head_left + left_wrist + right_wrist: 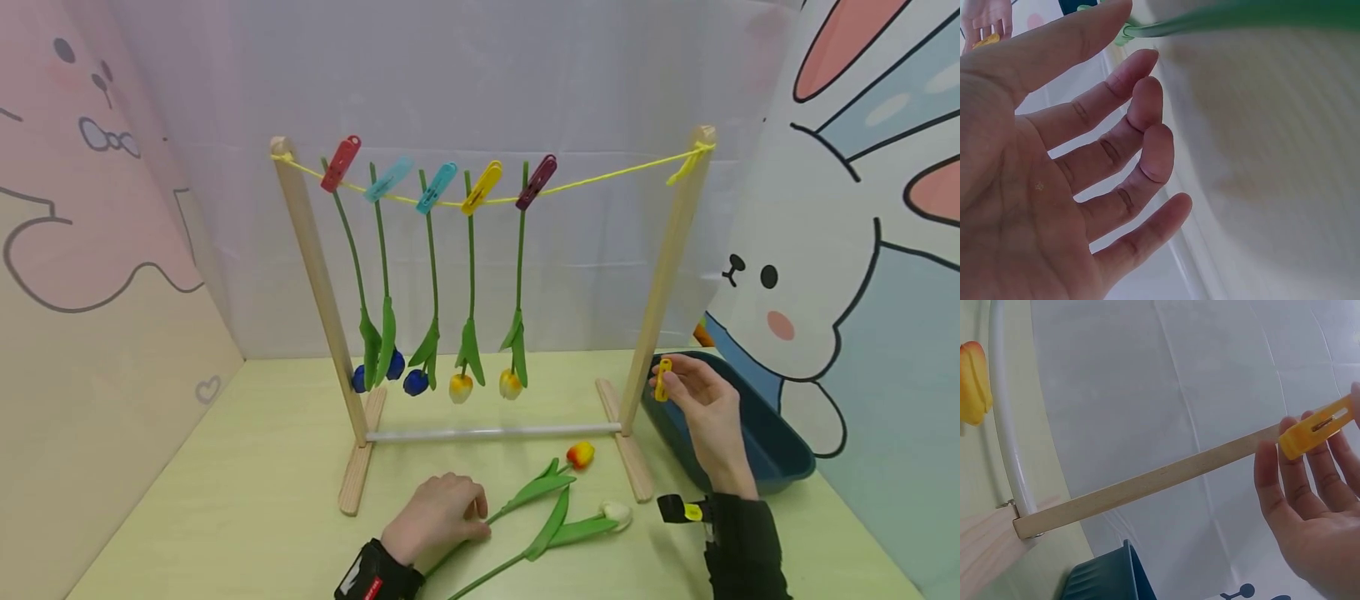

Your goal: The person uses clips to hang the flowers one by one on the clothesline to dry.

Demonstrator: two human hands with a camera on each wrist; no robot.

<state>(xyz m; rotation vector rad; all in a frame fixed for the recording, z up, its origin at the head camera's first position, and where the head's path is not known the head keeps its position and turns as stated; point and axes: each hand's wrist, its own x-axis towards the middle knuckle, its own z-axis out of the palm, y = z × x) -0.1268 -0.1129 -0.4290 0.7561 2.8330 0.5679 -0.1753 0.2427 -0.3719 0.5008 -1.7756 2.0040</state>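
Note:
My right hand (712, 417) pinches a yellow clothespin (663, 380) between thumb and fingers, above the dark basin; the clothespin (1316, 430) shows large in the right wrist view. Low over the table, my left hand (441, 518) overlaps the stem of an orange-yellow tulip (581, 455). In the left wrist view its fingers (1147, 150) are loosely bent and apart, with nothing between them. A white tulip (617, 517) lies alongside, nearer the front. Behind, hanging head down from a yellow cord (600, 177), are blue tulips (416, 382) and yellow-white tulips (511, 384), held by clothespins (482, 188).
The cord is tied between two wooden posts (670, 283) on feet, joined low down by a white rod (495, 433). At the right stands a dark teal basin (780, 462). A pale curtain (480, 83) backs the table, with cartoon-printed panels (885, 292) at both sides.

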